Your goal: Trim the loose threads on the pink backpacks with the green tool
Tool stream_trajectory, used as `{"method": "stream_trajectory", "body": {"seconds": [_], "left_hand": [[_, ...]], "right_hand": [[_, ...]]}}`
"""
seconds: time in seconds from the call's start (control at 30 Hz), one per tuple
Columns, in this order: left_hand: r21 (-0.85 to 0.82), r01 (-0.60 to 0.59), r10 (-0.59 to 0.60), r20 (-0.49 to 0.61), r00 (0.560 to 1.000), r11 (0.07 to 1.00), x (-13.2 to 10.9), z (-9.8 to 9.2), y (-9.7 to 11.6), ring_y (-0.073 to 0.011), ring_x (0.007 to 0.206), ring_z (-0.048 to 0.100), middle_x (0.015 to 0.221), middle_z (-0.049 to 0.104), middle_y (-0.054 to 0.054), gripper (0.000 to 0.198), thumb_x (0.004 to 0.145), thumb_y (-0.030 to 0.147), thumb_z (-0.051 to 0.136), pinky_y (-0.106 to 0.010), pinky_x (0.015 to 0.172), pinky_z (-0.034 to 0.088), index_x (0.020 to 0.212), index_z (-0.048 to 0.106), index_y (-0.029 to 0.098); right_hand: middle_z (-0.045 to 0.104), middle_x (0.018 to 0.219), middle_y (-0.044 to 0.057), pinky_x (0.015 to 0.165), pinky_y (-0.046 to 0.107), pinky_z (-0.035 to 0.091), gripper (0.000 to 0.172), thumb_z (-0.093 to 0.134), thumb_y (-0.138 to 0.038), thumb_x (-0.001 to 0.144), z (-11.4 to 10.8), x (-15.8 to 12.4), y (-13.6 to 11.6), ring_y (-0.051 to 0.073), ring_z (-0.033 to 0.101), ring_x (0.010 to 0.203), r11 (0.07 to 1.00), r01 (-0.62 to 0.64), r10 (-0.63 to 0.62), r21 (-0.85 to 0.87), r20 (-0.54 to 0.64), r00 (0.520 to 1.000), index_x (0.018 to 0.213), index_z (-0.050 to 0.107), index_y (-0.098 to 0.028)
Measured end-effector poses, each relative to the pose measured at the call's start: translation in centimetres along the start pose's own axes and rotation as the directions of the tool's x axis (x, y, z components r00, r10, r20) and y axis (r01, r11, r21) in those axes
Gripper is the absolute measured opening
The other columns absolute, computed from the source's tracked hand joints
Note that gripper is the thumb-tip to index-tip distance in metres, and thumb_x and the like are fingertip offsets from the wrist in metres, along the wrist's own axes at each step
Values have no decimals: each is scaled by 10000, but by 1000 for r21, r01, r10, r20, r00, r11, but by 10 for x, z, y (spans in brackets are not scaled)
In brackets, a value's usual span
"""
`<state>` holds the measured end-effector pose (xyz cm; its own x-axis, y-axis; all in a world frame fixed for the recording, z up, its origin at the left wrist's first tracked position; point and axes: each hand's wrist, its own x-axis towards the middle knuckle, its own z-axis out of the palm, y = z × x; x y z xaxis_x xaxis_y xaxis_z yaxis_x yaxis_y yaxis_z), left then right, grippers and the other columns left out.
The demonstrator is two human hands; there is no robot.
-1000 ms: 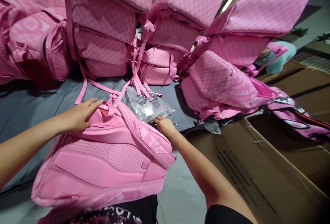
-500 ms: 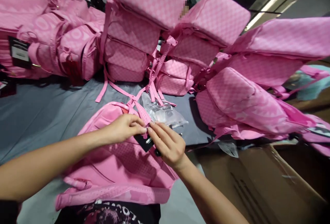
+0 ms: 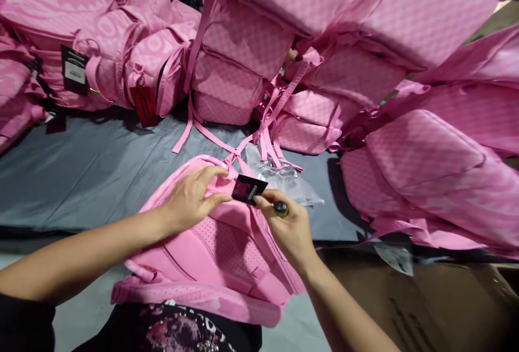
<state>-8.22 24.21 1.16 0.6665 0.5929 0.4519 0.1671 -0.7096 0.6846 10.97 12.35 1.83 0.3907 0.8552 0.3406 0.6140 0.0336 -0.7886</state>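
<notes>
A pink backpack [image 3: 227, 254] lies back-side up on the grey table in front of me, its padded mesh panel facing me. My left hand [image 3: 192, 198] grips the top of the backpack near its carry loop, fingers curled. My right hand [image 3: 286, 225] is closed around a small dark tool [image 3: 280, 209] and pinches a black hang tag [image 3: 248, 188] held just above the backpack's top. A crumpled clear plastic bag [image 3: 290, 179] lies right behind the tag.
Piles of pink checkered backpacks [image 3: 259, 54] stand along the back and right [image 3: 438, 173], straps trailing onto the grey table [image 3: 93, 173]. More pink bags with black and red tags [image 3: 75, 70] are stacked at the left. A brown cardboard box [image 3: 430, 298] sits at lower right.
My right hand left the plastic bag and came to the backpack's top with the tool and black tag. My left hand shifted to grip the top. The view swung left.
</notes>
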Motion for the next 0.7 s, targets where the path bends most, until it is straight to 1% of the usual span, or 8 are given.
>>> {"method": "stream_trajectory", "body": {"seconds": [0.07,0.17,0.3,0.4,0.5,0.53,0.6,0.7], "left_hand": [[258,-56,56,8,998,964,-9,-11,-19,-330,1382,424,1454,512,-152,351,901,322,655,-575,1126,367,1226,607,196],[402,-68,27,106,994,913,-26,-22,-44,-373,1446,340,1576,332,-178,202,922,258,614,-606,1119,390,1096,670,174],[409,-213,190,97,977,887,-43,-23,-53,-369,1466,334,1540,367,-185,157,915,190,615,-570,1125,426,1065,652,162],[423,-280,286,50,957,862,-51,-23,-51,-369,1487,305,1516,396,-171,224,896,128,628,-554,1126,438,1113,620,183],[385,-288,308,8,951,877,-57,-23,-51,-343,1483,328,1501,419,-159,299,890,128,645,-523,1132,444,1169,574,206],[371,-253,286,-36,957,894,-58,-24,-51,-333,1479,342,1516,403,-166,355,889,161,662,-512,1132,448,1219,541,212],[366,-85,143,-135,980,927,-59,-23,-53,-331,1460,380,1549,363,-201,564,884,279,697,-503,1113,467,1374,426,207],[416,184,-145,-123,982,891,-59,-22,-55,-338,1360,515,1506,452,-216,782,894,457,663,-497,1032,530,1514,275,178]], "right_hand": [[745,825,42,699,287,507,120,609,-261,872,3,11,12,188,682,747,983,127,-130,-133,-11,992,868,707,-192],[771,945,51,739,280,498,197,585,-136,859,14,29,17,201,710,853,930,254,-200,-265,212,956,972,729,-207],[778,970,33,714,254,457,208,657,-146,833,36,43,-1,206,721,883,844,346,-47,-411,585,810,1004,740,-231],[774,906,49,666,263,410,116,645,-195,867,52,46,-13,215,719,835,757,427,48,-495,693,719,935,737,-213],[767,876,63,623,277,358,126,606,-163,886,61,47,-14,214,711,796,686,498,78,-530,735,674,912,724,-198],[766,878,64,621,280,349,127,602,-160,891,63,48,-13,212,709,800,678,509,84,-530,744,662,912,721,-196],[764,885,63,629,281,347,130,596,-157,904,66,50,-12,204,707,815,677,520,95,-521,762,641,904,722,-192],[760,886,72,649,283,364,151,583,-142,922,66,55,-14,202,703,821,661,571,92,-487,808,582,893,727,-176]]}}
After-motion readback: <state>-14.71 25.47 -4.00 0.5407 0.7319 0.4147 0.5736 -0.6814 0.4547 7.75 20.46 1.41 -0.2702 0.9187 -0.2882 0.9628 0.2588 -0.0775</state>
